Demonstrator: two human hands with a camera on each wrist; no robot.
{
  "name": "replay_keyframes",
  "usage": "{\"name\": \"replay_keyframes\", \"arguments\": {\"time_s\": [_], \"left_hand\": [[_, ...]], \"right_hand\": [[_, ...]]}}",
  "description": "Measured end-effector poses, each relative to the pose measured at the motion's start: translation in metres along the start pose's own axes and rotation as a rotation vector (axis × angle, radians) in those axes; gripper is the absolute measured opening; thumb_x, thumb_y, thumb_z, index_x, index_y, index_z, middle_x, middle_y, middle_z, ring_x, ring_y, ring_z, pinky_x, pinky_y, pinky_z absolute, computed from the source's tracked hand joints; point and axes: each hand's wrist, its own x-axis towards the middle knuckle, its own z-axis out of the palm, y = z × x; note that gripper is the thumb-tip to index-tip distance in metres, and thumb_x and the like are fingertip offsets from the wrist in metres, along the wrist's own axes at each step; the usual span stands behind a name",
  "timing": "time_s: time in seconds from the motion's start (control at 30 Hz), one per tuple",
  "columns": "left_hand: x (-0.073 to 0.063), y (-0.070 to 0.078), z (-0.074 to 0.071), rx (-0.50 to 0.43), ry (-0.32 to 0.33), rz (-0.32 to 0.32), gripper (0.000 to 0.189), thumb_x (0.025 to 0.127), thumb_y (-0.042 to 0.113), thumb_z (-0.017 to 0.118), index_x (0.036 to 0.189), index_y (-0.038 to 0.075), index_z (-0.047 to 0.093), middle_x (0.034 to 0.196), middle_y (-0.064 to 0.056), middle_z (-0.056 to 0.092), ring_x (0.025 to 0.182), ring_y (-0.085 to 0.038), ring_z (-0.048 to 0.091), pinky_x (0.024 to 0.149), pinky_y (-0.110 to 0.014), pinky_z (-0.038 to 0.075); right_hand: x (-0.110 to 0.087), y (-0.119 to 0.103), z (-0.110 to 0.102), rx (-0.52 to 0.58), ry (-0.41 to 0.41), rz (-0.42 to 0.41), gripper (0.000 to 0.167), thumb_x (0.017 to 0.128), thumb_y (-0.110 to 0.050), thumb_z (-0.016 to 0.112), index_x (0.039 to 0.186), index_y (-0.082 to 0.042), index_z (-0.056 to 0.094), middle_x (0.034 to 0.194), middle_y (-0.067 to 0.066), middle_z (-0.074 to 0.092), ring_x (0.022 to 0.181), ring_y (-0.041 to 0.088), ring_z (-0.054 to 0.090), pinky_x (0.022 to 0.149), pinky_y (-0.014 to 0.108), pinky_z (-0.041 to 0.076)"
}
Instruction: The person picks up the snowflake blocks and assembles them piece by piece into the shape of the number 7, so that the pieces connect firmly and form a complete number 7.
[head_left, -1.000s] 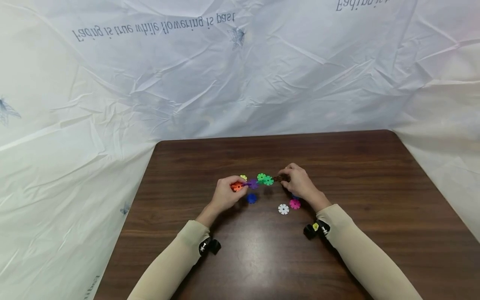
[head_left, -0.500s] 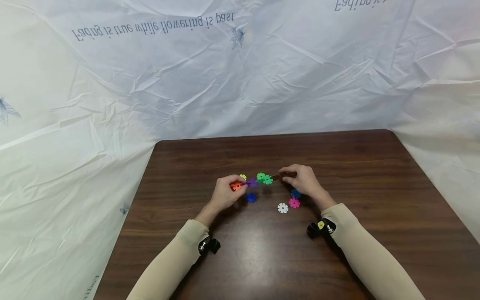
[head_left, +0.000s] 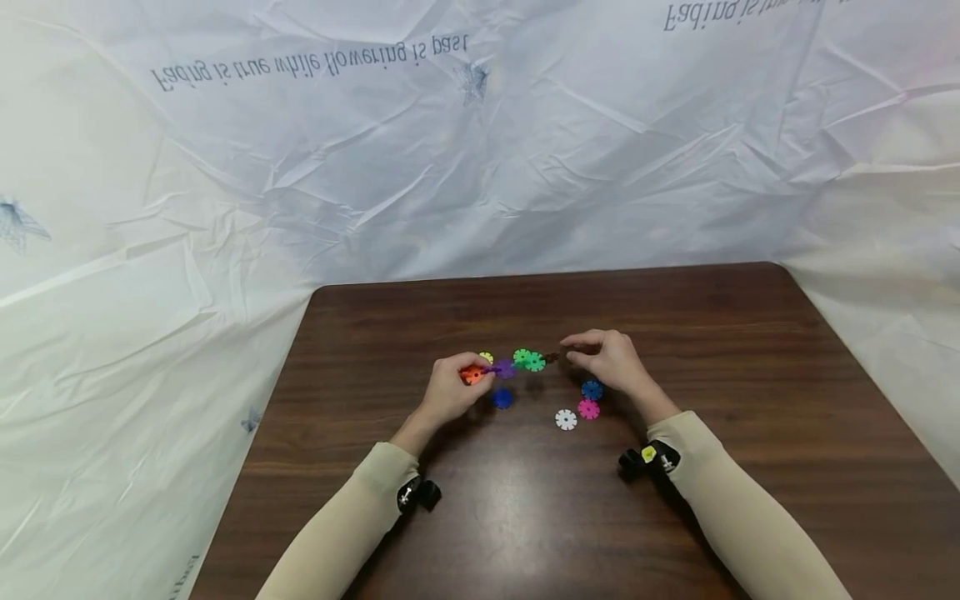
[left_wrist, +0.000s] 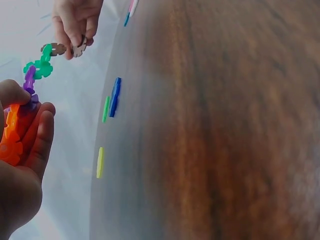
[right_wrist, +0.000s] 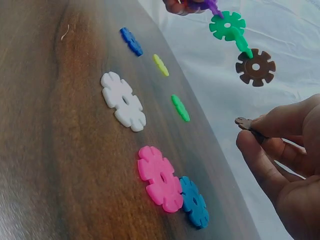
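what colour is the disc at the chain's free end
The end disc is brown, showing best in the right wrist view.

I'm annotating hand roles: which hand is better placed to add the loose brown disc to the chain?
Probably the right hand: it pinches the loose brown disc, close to the chain's brown end, while the left hand grips the orange end.

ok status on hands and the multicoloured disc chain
Left hand grips chain around orange section. Right hand pinches brown notched disc, apart from chain. Nothing visibly between.
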Motion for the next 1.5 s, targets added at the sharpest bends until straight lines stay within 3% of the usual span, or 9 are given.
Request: {"name": "replay_keyframes", "arguments": {"time_s": [0.23,0.4,0.63,0.8,0.93,1.3,1.5], "left_hand": [[-0.0014,-0.0003,0.0006,0.001,-0.005,-0.006,0.007,0.082,0.01,0.075,0.088,0.01,0.071,0.085,-0.004,0.071,0.069,-0.011,0.059,0.062,-0.023,0.051],[-0.002,-0.0008,0.0005,0.001,-0.002,0.002,0.006,0.082,0.01,0.075,0.087,0.009,0.071,0.085,-0.004,0.071,0.069,-0.01,0.059,0.061,-0.022,0.051],[-0.0016,-0.0024,0.0007,-0.003,0.01,0.017,0.007,0.081,0.008,0.075,0.086,0.009,0.071,0.084,-0.005,0.071,0.068,-0.01,0.059,0.06,-0.022,0.05],[-0.0009,-0.0035,0.0015,-0.01,0.019,0.021,0.007,0.081,0.008,0.076,0.086,0.009,0.071,0.084,-0.005,0.071,0.068,-0.009,0.058,0.059,-0.022,0.05],[-0.0004,-0.0039,0.0017,-0.009,0.016,0.023,0.007,0.081,0.008,0.075,0.086,0.009,0.071,0.084,-0.005,0.071,0.067,-0.009,0.058,0.059,-0.022,0.05],[0.0021,-0.0035,0.0007,-0.008,0.011,0.009,0.006,0.081,0.008,0.075,0.086,0.009,0.071,0.083,-0.005,0.07,0.067,-0.01,0.057,0.059,-0.022,0.049],[0.0002,-0.0042,0.0017,0.0,0.007,0.008,0.008,0.081,0.008,0.076,0.087,0.009,0.071,0.084,-0.006,0.071,0.067,-0.01,0.058,0.059,-0.022,0.05]], "right_hand": [[-0.0023,-0.003,-0.0026,0.172,-0.025,0.046,0.026,0.088,-0.014,0.073,0.113,-0.008,0.073,0.096,0.009,0.072,0.078,0.016,0.07,0.066,0.03,0.056],[-0.0015,-0.002,-0.0033,0.33,-0.05,0.102,0.027,0.088,-0.008,0.072,0.114,0.0,0.07,0.092,0.014,0.067,0.077,0.018,0.071,0.069,0.035,0.058],[-0.0002,-0.0021,-0.0046,0.504,-0.07,0.153,0.03,0.09,-0.006,0.069,0.116,0.008,0.066,0.095,0.017,0.068,0.077,0.018,0.072,0.076,0.045,0.057],[0.0001,-0.0035,-0.0044,0.603,-0.083,0.141,0.033,0.092,-0.005,0.065,0.118,0.014,0.061,0.103,0.022,0.069,0.077,0.017,0.072,0.079,0.049,0.055],[0.0011,-0.004,-0.0031,0.637,-0.091,0.132,0.032,0.092,-0.002,0.065,0.118,0.016,0.06,0.102,0.025,0.068,0.075,0.016,0.071,0.079,0.048,0.056],[0.0034,-0.0039,-0.0037,0.665,-0.099,0.134,0.035,0.092,-0.002,0.064,0.12,0.018,0.058,0.099,0.014,0.07,0.075,0.015,0.071,0.077,0.042,0.057],[0.0016,-0.004,-0.0038,0.657,-0.118,0.139,0.032,0.092,-0.002,0.064,0.119,0.016,0.06,0.103,0.019,0.069,0.075,0.015,0.071,0.077,0.042,0.057]]}}
